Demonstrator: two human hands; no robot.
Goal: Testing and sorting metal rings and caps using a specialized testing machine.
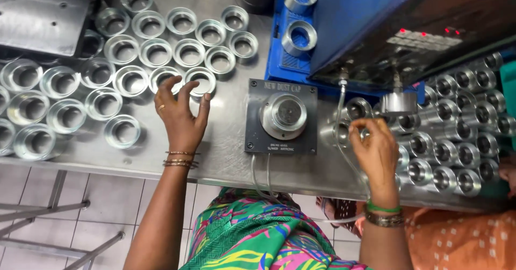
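Our left hand [181, 118] hovers with fingers spread, released, over a metal ring [201, 81] on the table [226, 157]; our right hand [376, 150] pinches a metal cap [336, 133] beside the grey fixture [281, 116].

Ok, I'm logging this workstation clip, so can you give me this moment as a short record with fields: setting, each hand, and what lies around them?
setting: steel workbench, seen from above
left hand: open, fingers spread, reaching at the nearest metal ring
right hand: fingertips pinching a metal sleeve
centre: grey fixture plate with a round metal cap
left side: loose rings
right side: packed sleeves
behind: blue machine
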